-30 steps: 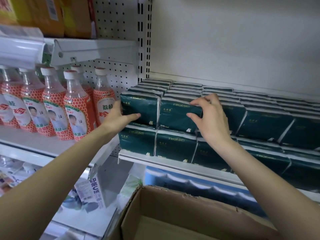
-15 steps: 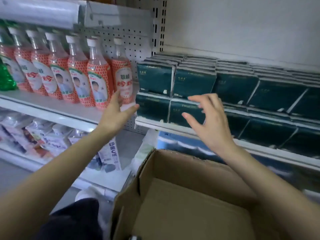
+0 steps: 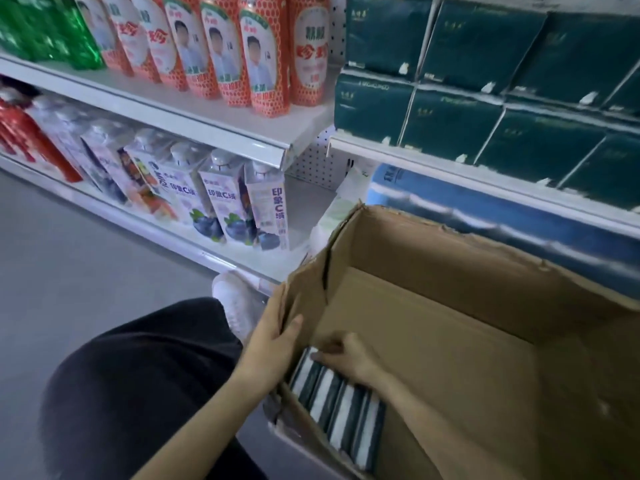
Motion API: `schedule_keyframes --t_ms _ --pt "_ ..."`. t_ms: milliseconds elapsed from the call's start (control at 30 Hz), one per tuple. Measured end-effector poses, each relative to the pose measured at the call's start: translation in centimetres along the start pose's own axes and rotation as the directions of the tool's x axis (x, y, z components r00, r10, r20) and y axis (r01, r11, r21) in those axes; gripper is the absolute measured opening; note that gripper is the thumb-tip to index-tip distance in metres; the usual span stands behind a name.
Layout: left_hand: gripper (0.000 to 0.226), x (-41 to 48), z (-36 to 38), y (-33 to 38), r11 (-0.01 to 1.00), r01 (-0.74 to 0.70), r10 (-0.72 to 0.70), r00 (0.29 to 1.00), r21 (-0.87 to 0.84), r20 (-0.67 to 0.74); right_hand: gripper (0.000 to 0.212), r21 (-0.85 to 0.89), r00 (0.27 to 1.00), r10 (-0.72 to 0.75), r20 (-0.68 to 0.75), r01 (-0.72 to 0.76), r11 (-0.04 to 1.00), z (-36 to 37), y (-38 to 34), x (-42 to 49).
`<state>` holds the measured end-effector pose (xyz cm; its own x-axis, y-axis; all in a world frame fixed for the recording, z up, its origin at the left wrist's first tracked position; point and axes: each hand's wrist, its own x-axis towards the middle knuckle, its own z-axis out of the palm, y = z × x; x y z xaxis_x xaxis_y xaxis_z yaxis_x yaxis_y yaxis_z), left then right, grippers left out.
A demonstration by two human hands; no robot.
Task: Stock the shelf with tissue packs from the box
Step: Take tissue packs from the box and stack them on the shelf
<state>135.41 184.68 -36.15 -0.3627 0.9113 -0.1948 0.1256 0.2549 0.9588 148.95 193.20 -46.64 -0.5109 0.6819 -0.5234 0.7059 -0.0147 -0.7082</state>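
Note:
The open cardboard box (image 3: 450,258) sits low in front of me. A row of dark green and white tissue packs (image 3: 343,414) stands on edge along its near left wall. My right hand (image 3: 346,358) reaches inside the box, fingers curled over the top of the end pack. My left hand (image 3: 273,337) grips the box's torn left wall, thumb on the inside. Above and to the right, the white shelf (image 3: 450,174) carries two layers of dark green tissue packs (image 3: 450,126).
Orange-labelled bottles (image 3: 266,64) and green bottles (image 3: 52,29) fill the shelf at left, with juice cartons (image 3: 221,202) below them. Blue packs (image 3: 485,216) lie under the tissue shelf. My knee in black trousers (image 3: 138,375) and a white shoe (image 3: 235,299) are beside the box on the grey floor.
Both hands have come down from the shelf's tissue packs to the box. The left one took hold of the box wall, the right one reached the packs inside. My view tilted downward.

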Motion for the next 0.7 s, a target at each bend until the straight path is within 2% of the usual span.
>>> schedule_keyframes --t_ms 100,167,333,433,500,567,633,700 --pt "0.049 -0.2 0.1 -0.5 0.998 -0.035 0.036 0.999 0.051 -0.016 0.036 0.112 0.999 0.005 -0.039 -0.001 0.994 1.6 1.1 1.3" --pt "0.046 -0.3 0.1 -0.8 0.997 -0.032 0.033 0.999 0.069 -0.005 0.031 0.136 0.997 0.028 -0.067 -0.019 0.991 1.9 0.6 1.1" --pt "0.045 -0.6 -0.1 -0.5 0.995 -0.025 0.023 0.999 0.095 0.028 0.035 0.018 0.991 0.0 -0.132 0.003 1.0 1.8 0.1 0.0" --pt "0.049 -0.4 -0.2 0.4 0.982 -0.031 0.037 0.999 0.189 -0.032 0.037 -0.014 0.975 -0.039 -0.218 0.036 0.999 0.3 -0.5 -0.8" --pt "0.058 -0.3 -0.3 1.6 0.949 -0.085 0.111 0.991 0.305 -0.069 0.037 0.004 0.94 -0.083 -0.329 0.09 0.996 -2.1 -1.2 -1.4" --pt "0.057 -0.3 -0.1 3.3 0.891 -0.182 0.213 0.977 0.416 -0.03 0.041 0.023 0.88 -0.14 -0.454 0.169 0.985 -5.5 -2.3 -2.3" --pt "0.056 0.5 0.6 5.4 0.876 -0.259 0.281 0.96 0.406 0.007 0.042 0.036 0.808 -0.174 -0.563 0.234 0.972 -9.5 -3.6 -3.6" --pt "0.049 0.5 2.0 7.6 0.917 -0.256 0.27 0.963 0.305 -0.003 0.036 0.084 0.735 -0.143 -0.663 0.264 0.961 -13.6 -5.0 -5.4"
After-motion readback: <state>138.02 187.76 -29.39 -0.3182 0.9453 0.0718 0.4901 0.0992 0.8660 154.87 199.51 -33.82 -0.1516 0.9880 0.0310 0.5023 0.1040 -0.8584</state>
